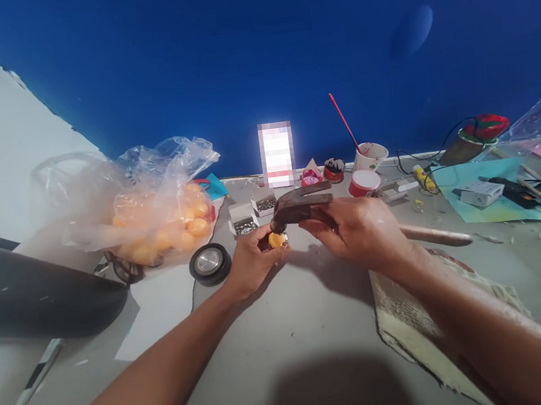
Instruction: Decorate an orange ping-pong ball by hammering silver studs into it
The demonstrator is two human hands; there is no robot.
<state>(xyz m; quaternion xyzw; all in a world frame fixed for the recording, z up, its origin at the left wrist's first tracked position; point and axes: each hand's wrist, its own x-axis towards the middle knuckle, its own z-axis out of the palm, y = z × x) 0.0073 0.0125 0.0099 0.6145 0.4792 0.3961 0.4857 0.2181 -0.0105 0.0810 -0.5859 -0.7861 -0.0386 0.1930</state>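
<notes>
Near the middle, my left hand (254, 263) pinches a small orange ball (278, 240) low over the grey surface. My right hand (365, 230) is wrapped round a claw hammer (295, 207) close behind its head, and the wooden handle sticks out to the right past the hand. The hammer's face is directly at the top of the orange ball; whether they touch is too small to tell. Just left of my left hand lies a round black object with a silver centre (209, 262). Two small white boxes of shiny metal pieces (244, 224) stand behind the left hand.
A clear plastic bag of orange balls (164, 222) lies at the left, by a dark cylinder (39, 290). A white cup (370, 156) with a red stick and a red-and-white tub (364, 182) stand behind. A cloth (402, 311) lies under my right forearm.
</notes>
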